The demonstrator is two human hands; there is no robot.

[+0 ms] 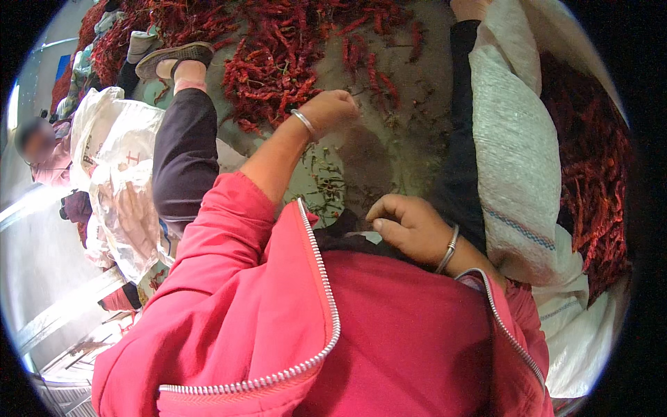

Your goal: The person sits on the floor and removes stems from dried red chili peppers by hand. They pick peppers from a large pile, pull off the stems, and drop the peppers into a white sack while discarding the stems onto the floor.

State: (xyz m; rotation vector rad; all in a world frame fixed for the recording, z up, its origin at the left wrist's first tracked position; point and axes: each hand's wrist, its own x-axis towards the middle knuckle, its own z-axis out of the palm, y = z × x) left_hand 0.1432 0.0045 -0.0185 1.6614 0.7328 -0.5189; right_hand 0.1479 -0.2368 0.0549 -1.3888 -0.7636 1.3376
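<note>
My left hand (329, 112) is loosely fisted just right of a heap of dried red chillies (271, 78). It is slightly blurred, and I cannot tell whether anything is inside its curled fingers. A silver bangle (303, 121) circles that wrist. Close to my body, my right hand (411, 227) hovers with fingers bent and a gap between thumb and forefinger; nothing shows in that gap. Loose chillies (372, 78) lie on the floor (333, 62) ahead. Small greenish stem bits (325, 180) are strewn below my left forearm.
My outstretched legs in dark trousers (185, 151) flank the floor space. A white woven sack (516, 140) lies along the right leg, with more chillies (594, 172) beyond. At left are a whitish plastic sack (125, 140) and another person (54, 151). Chilli piles (187, 21) spread ahead.
</note>
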